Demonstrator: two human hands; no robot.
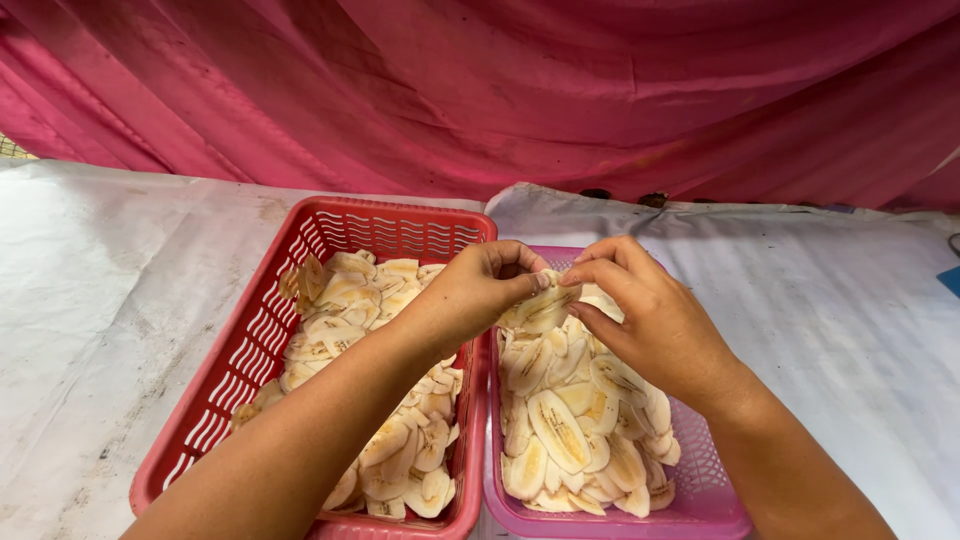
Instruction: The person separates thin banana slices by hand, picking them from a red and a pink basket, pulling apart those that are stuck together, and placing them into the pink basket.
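Two hands meet above the inner edges of two plastic baskets. The left hand [480, 290] and the right hand [645, 315] both pinch a small stack of banana slices [545, 305] between thumbs and fingertips, fingers closed narrowly on it. Below the left hand sits one red basket [250, 340], below the right hand one pink basket [700, 500]; each holds a heap of pale slices, too many to count. Both baskets rest on a white-covered surface [100, 300], with pink cloth [500, 90] hanging beyond the hands.
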